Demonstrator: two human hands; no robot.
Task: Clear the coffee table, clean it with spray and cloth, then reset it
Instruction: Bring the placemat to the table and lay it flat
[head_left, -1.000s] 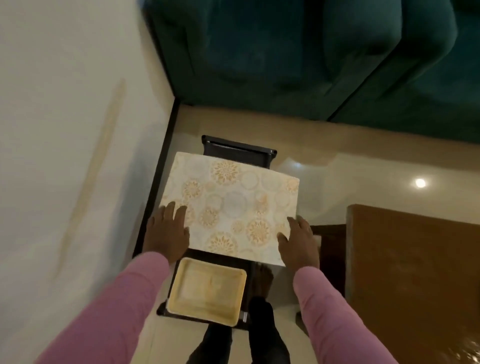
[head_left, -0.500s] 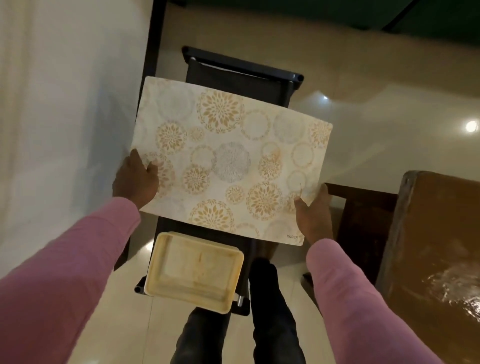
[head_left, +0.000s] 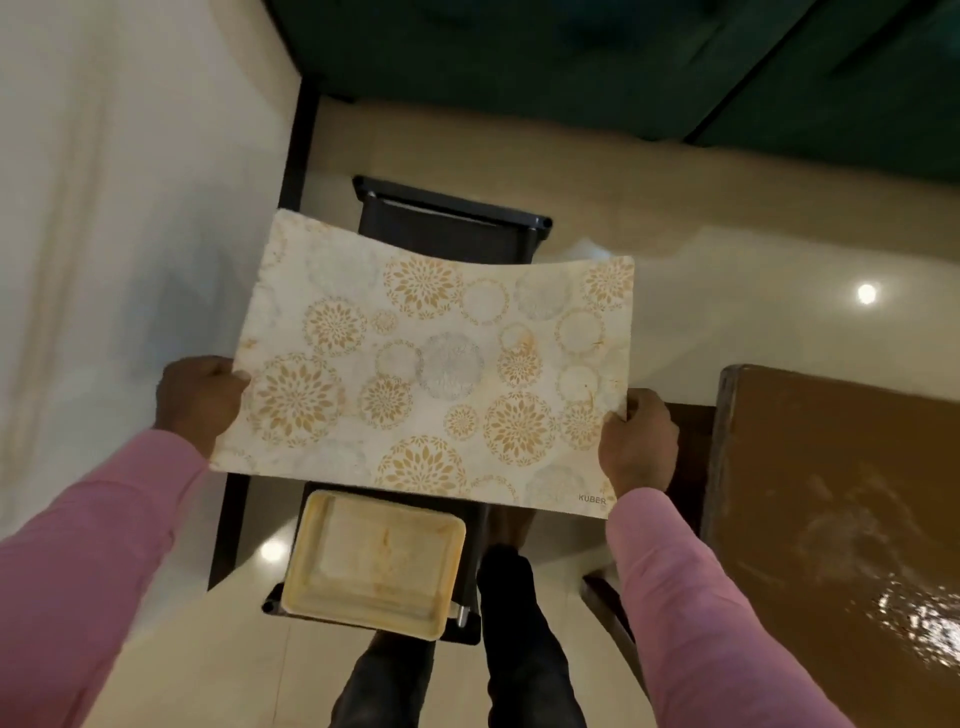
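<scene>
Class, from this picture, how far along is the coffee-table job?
Looks done: the table shows only shiny smears on its visible top, so probably cleared and sprayed. In hand: left hand and right hand grip the mat in the air. Left: laying the mat, then returning the tray, now on the dark stand.

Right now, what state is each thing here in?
placemat, held up by both hands, pattern side up, bowed, stained.
left hand, grips the placemat's left edge.
right hand, grips the placemat's right edge.
tray, right way up on the dark stand, stained inside.
dark stand, upright, carrying the tray.
brown table, top shows swirled smears and a bright sheen.
</scene>
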